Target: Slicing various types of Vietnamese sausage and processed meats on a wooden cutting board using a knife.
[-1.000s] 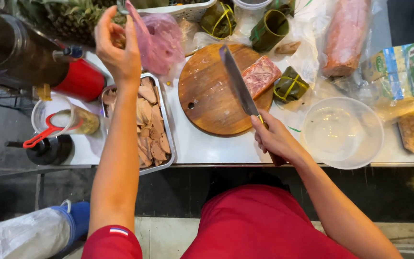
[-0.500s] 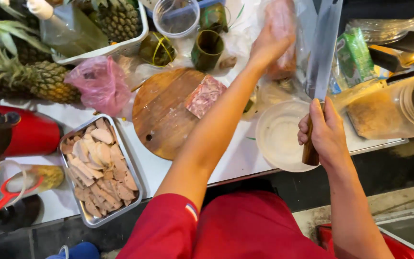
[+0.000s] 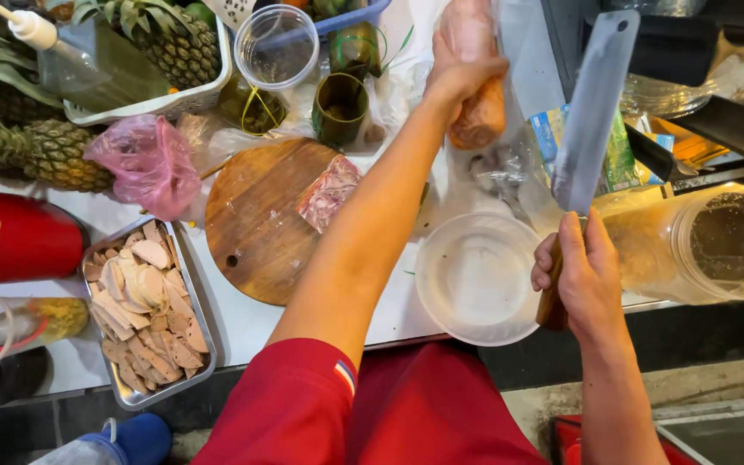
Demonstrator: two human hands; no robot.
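Left hand (image 3: 465, 65) gripping a plastic-wrapped pink sausage log (image 3: 475, 103) beyond the round wooden board (image 3: 256, 224).
Right hand (image 3: 585, 275) clenching a wooden-handled steel cleaver (image 3: 592, 120) — blade raised, risking a nick on that reaching forearm.

Your left grip (image 3: 467, 73) is wrapped around a plastic-wrapped sausage (image 3: 480, 116), pinkish-orange and roll-shaped, held at about 12 o'clock with its rounded end pointing down toward you. Your right grip (image 3: 583, 280) clasps the wooden handle of a cleaver (image 3: 592, 112) at 3 o'clock, its broad grey blade pointing to 12.
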